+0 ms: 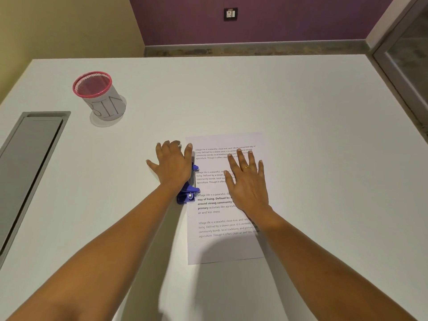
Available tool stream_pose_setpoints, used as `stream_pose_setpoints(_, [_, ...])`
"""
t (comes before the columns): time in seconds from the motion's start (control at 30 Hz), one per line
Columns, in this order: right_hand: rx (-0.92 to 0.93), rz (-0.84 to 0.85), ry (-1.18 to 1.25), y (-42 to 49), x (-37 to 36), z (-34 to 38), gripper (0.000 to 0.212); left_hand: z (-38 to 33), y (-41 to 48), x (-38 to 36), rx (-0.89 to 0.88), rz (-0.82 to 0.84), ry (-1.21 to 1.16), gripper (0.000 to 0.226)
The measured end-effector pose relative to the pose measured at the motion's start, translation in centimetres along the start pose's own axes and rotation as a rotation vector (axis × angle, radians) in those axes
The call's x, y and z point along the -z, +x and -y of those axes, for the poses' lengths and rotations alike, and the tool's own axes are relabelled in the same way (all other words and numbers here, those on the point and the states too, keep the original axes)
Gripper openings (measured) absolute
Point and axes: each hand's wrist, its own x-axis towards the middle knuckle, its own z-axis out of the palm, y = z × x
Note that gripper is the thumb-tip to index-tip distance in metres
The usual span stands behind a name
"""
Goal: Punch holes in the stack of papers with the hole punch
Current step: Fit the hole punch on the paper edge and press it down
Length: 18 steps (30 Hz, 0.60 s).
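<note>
The left hand (172, 167) lies flat with straight fingers on top of the blue hole punch (188, 193), pressing down. The right hand (246, 181) is flat too, holding the stack of papers (227, 246) on the white table (301, 100). The papers' left edge sits in the punch. Push straight down, hard, and keep the papers from sliding.

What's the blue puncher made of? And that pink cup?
The punch looks like blue plastic, smooth and a bit shiny, with silvery parts that seem to be metal. The cup seems to be wire mesh, probably painted metal, since tiny holes show inside its pink rim. The white wrap round it looks like paper with letters drawn on.
</note>
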Motion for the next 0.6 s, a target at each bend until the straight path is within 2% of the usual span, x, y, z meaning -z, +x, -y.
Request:
stream_pose_setpoints(0.2, [-0.004,-0.004,-0.047,-0.03,-0.15,0.00,0.063,0.05,0.05,-0.36,-0.009,-0.028,-0.004,0.050])
stream_pose_setpoints(0.37, [-0.007,-0.011,-0.044,0.03,-0.23,-0.04,0.057,0.30,0.12,-0.55,0.009,-0.035,0.018,0.049])
stream_pose_setpoints(0.6, [-0.008,-0.008,-0.046,-0.03,-0.23,-0.04,0.060,0.79,0.34,-0.88,0.025,-0.031,0.053,0.046])
